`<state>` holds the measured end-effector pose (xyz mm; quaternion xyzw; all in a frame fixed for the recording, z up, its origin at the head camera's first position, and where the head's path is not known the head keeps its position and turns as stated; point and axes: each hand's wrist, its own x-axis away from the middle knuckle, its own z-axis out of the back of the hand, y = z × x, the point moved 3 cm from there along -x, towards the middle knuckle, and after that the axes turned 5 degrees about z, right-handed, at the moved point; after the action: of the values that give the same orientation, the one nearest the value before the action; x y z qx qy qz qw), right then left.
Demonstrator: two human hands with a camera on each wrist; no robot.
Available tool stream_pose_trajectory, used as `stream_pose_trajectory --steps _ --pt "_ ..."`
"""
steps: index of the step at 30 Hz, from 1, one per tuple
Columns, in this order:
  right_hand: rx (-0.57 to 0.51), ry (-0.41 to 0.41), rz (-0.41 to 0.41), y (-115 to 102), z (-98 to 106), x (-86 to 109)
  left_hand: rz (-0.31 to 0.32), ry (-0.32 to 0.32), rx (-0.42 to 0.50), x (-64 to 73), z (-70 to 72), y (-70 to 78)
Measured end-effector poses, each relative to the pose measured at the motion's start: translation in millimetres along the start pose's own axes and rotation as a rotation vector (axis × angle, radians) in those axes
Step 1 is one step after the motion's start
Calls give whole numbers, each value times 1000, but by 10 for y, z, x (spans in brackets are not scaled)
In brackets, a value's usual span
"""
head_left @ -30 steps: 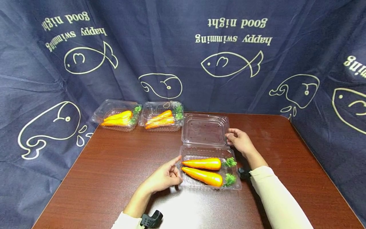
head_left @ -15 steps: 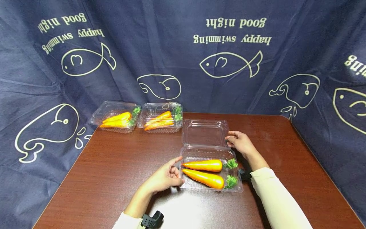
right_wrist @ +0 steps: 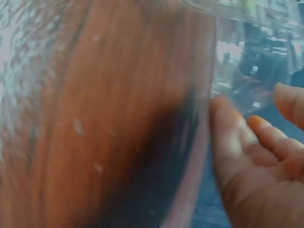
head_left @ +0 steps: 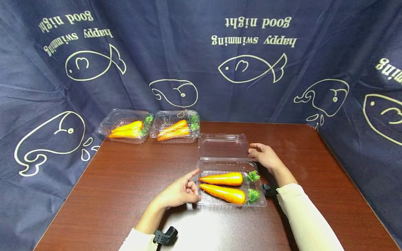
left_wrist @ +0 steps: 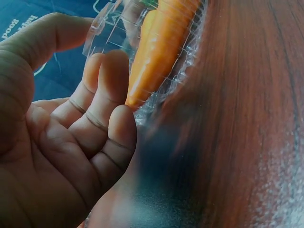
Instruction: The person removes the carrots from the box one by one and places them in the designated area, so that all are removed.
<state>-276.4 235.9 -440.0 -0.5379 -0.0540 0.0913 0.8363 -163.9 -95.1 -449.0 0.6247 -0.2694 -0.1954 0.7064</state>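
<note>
An open clear plastic clamshell box [head_left: 231, 205] stands on the table, holding two orange carrots [head_left: 221, 193] with green tops at the right. Its lid [head_left: 223, 148] is folded back, away from the person. My left hand [head_left: 176, 191] holds the box's left rim, thumb near the front corner, forefinger stretched along the side. In the left wrist view the other fingers [left_wrist: 116, 76] curl beside the ribbed wall. My right hand [head_left: 265, 157] is beside the lid's right edge, fingertips right at it, loosely bent. The right wrist view is blurred.
Two more clear boxes with carrots, one at the far left [head_left: 128, 139] and one beside it [head_left: 176, 139], stand at the back of the brown wooden table [head_left: 125, 181]. A dark blue curtain [head_left: 176, 31] hangs closely around the table's back and sides.
The lid has gone down flatter behind the box, and its right edge has come slightly away from the right hand's fingertips. The left hand stays at the box's left side.
</note>
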Motion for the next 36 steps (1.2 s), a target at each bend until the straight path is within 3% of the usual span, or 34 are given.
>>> stream_pose_trajectory --steps 6,12,17,22,26,36 --pt "256 44 49 -249 98 89 2 17 -51 -20 28 4" --pt "397 0 174 -524 126 214 9 5 -34 -15 24 -22" --pt "428 -73 278 -754 37 317 8 16 -25 -20 28 -25" --pt "426 -159 405 -954 -134 391 12 73 -18 -66 33 -49" --pt "452 -213 460 -1034 -287 415 24 126 -12 -95 24 -65" --pt "522 -378 421 -1058 -596 398 66 197 8 -107 -4 -68"
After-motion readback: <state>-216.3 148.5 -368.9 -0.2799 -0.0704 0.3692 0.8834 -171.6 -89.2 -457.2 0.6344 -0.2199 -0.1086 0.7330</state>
